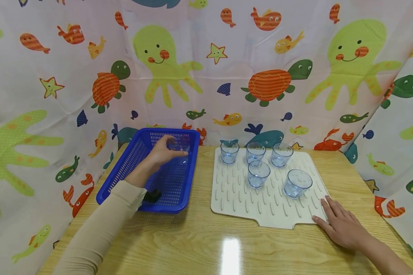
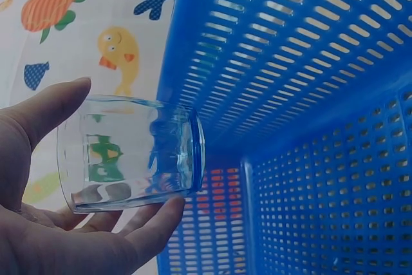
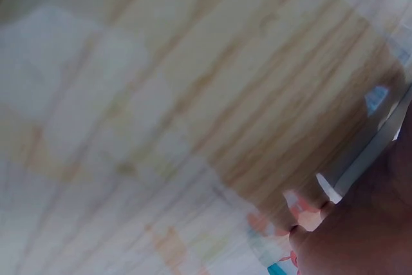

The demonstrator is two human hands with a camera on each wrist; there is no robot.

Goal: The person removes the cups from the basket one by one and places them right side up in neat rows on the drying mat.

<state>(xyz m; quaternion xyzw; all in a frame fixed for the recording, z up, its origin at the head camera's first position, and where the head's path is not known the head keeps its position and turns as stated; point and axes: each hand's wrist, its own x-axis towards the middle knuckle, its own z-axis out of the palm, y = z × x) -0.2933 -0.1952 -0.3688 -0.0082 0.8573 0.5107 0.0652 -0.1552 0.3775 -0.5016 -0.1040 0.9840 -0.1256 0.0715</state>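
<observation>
My left hand grips a clear drinking glass inside the blue plastic basket. In the left wrist view the thumb lies along one side of the glass and the fingers curl round the other, with its thick base pointing toward the slotted basket wall. Palm down, my right hand rests at the near right corner of the cream ridged drying mat, its fingers extended along the mat's edge. Several clear glasses stand on that mat, among them a near right glass closest to the right hand.
Both basket and mat sit on a wooden table, basket at left, mat at right. A curtain printed with sea animals hangs behind and along both sides. Three glasses line the mat's far edge, including a far left glass; a middle glass stands nearer.
</observation>
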